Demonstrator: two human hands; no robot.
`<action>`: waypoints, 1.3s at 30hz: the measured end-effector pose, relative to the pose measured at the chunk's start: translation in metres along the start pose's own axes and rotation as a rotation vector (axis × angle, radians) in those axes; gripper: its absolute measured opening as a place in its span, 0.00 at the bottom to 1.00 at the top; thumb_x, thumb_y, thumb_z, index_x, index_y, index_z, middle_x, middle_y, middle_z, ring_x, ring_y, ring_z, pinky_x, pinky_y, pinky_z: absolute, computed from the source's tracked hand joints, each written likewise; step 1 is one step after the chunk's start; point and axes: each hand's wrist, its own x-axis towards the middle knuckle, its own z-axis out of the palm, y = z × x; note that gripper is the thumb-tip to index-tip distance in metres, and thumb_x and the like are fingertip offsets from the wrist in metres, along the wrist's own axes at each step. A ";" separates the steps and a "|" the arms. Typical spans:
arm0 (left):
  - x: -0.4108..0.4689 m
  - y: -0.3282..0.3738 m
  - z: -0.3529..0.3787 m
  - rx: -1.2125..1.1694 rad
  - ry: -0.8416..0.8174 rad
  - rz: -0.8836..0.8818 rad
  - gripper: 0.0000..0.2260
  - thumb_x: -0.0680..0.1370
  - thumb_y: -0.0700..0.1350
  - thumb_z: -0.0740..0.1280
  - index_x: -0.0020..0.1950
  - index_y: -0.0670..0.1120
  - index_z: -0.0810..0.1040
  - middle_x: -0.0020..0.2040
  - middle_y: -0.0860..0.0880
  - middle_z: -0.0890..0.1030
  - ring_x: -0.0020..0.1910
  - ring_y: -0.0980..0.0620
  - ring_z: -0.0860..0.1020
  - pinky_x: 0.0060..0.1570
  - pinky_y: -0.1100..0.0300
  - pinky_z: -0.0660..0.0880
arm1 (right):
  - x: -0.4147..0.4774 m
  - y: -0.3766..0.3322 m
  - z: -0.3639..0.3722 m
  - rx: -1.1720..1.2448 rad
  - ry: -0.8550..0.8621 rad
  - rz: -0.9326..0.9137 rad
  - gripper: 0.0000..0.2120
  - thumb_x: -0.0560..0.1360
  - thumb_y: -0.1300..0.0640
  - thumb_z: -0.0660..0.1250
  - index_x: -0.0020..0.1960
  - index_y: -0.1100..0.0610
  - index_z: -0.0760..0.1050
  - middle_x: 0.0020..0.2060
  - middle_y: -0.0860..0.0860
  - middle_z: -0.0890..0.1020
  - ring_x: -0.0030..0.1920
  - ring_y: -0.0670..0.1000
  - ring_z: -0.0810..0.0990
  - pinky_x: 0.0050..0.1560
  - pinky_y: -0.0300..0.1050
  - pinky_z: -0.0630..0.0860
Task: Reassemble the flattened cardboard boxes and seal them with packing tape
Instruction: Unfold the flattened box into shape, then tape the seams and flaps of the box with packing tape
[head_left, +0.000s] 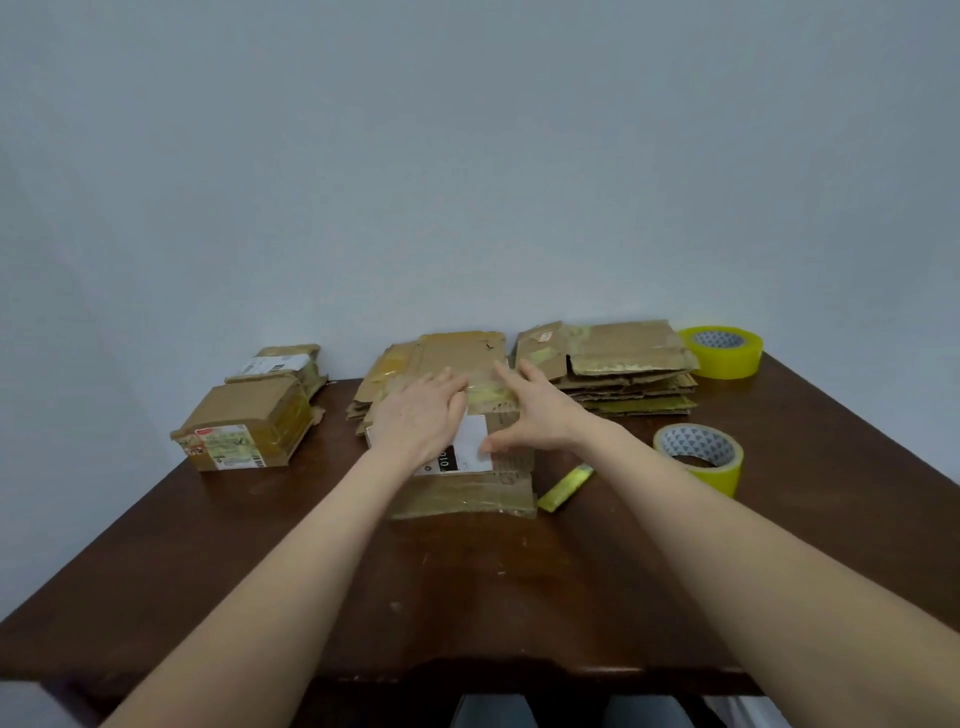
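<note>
The flattened box (467, 493) lies at the middle of the table (467, 582) under both hands, left hand (421, 415) pressing flat, right hand (537, 415) spread beside the label (470, 441), neither gripping anything; advise squaring corners before fetching the near tape roll (698, 457).

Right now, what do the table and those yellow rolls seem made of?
Table: likely wood, dark brown, glossy, showing scuffs and reflections. The near tape roll and far tape roll: shiny translucent yellow plastic film on white patterned cores, probably cardboard.
</note>
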 end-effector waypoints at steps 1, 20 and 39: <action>0.001 -0.001 0.001 -0.009 0.002 -0.004 0.20 0.83 0.52 0.46 0.75 0.54 0.62 0.77 0.53 0.60 0.75 0.52 0.59 0.72 0.52 0.59 | -0.006 0.007 -0.001 0.039 0.017 0.026 0.56 0.65 0.43 0.77 0.79 0.50 0.43 0.78 0.52 0.44 0.77 0.55 0.52 0.73 0.55 0.60; -0.005 -0.015 -0.009 -0.149 0.079 0.094 0.16 0.82 0.48 0.54 0.66 0.49 0.75 0.64 0.50 0.76 0.61 0.52 0.74 0.57 0.56 0.70 | -0.043 0.027 -0.055 0.156 0.549 0.171 0.15 0.80 0.53 0.60 0.63 0.56 0.77 0.57 0.57 0.80 0.60 0.58 0.77 0.55 0.47 0.71; 0.020 -0.033 -0.024 -1.246 0.173 -0.458 0.12 0.77 0.49 0.68 0.35 0.46 0.77 0.36 0.48 0.80 0.38 0.50 0.77 0.41 0.57 0.72 | 0.050 -0.076 -0.056 0.280 0.078 -0.174 0.20 0.76 0.46 0.66 0.46 0.65 0.76 0.36 0.55 0.71 0.36 0.52 0.68 0.36 0.42 0.63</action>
